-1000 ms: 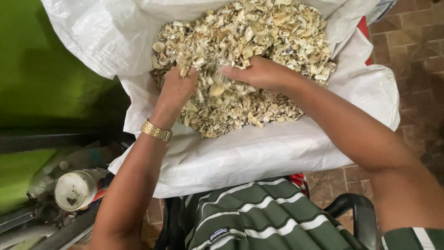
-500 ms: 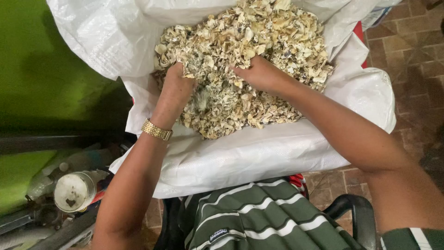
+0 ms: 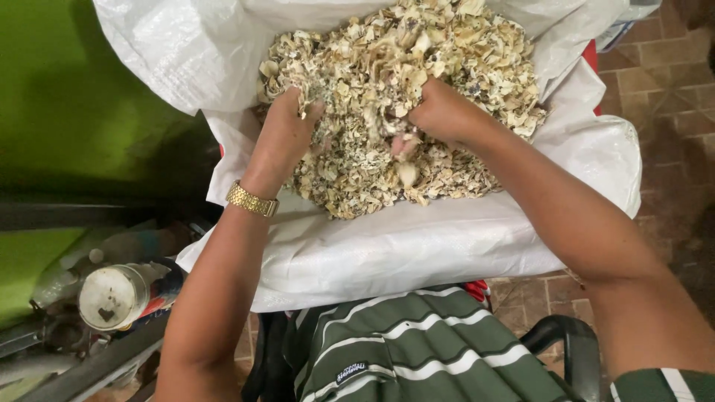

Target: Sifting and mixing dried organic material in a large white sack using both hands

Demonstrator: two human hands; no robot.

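Observation:
A large white woven sack [image 3: 387, 253] lies open in front of me, filled with a heap of pale dried flakes [image 3: 432, 59]. My left hand [image 3: 287, 130], with a gold watch on its wrist, is dug into the left side of the heap, fingers buried among the flakes. On the heap's middle my right hand [image 3: 439, 115] is curled around a clump of flakes. The two hands are a short gap apart.
A green wall [image 3: 67, 112] stands at the left. Below it a round white-lidded can [image 3: 112, 296] lies among metal clutter. My striped green shirt [image 3: 417, 350] and a black chair arm [image 3: 573, 346] sit at the bottom. Brown floor tiles [image 3: 670, 82] run along the right.
Both hands have pushed further up into the heap, away from me. They now grip flakes instead of resting on top.

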